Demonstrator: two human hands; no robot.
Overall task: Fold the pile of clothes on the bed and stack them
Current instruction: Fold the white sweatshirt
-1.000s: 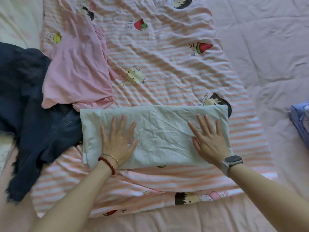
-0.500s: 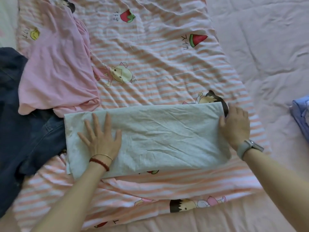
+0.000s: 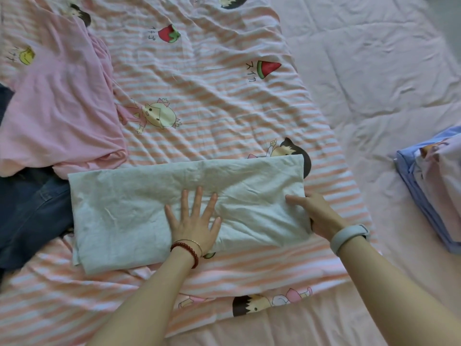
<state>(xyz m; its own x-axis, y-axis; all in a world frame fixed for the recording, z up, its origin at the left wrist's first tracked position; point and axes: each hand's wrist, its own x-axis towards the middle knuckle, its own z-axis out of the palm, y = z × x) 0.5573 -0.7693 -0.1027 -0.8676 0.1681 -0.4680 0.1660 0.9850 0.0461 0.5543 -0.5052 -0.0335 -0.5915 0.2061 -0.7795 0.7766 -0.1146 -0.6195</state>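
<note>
Since half a second ago, the person's left hand (image 3: 193, 222) has slid from the left part of the pale green-grey folded cloth strip (image 3: 139, 203) to its middle, while the right hand (image 3: 313, 213) has stayed at the strip's right end and taken hold there

That cloth strip is the landmark for everything else. It lies flat and wide across a pink-and-white striped sheet printed with cartoon children and fruit (image 3: 204, 91), which is spread on a plain pink quilted bed cover (image 3: 369, 71). The left hand lies palm down on the middle of the strip, fingers straight and spread, probably to pin a crease line so the right half can turn over it. The right hand's thumb lies on top of the strip's right edge; the other fingers curl at or under that edge, so it appears to be gripping the end, ready to lift it leftward

A crumpled soft pink top (image 3: 59, 108) lies just beyond the strip's far left corner, and dark blue denim jeans (image 3: 32, 208) lie against its left end, partly under it; both look unfolded, so the pile is not finished. Well apart to the right of the strip, at the picture's edge, sits a neat stack of folded blue and pale printed fabric (image 3: 431, 196), likely where this piece will go once folded

A red bead bracelet (image 3: 185, 250) circles the left wrist, a pale grey watch band (image 3: 348, 236) the right
</note>
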